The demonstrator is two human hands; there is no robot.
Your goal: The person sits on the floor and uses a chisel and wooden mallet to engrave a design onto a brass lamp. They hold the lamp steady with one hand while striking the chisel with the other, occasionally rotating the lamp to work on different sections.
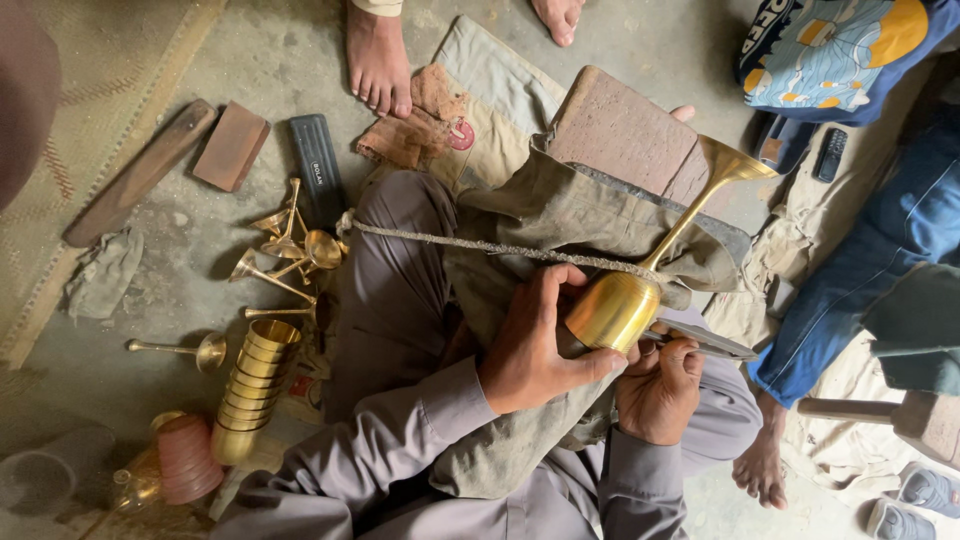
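While the left hand [525, 350] clasps its shiny, long-stemmed brass goblet [625, 300], the right hand [658, 385] grips a metal tool [705, 342].

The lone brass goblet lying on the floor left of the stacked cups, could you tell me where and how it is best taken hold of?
Probably by the thin stem of the lone brass goblet, pinched from above. It lies on its side on the bare floor, stem pointing away from the stack of brass cups, with open space around it. The bowl end lies close to the stack, so it seems harder to reach.

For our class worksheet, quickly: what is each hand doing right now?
Left hand: closed on the brass goblet.
Right hand: closed on a metal tool against the goblet.
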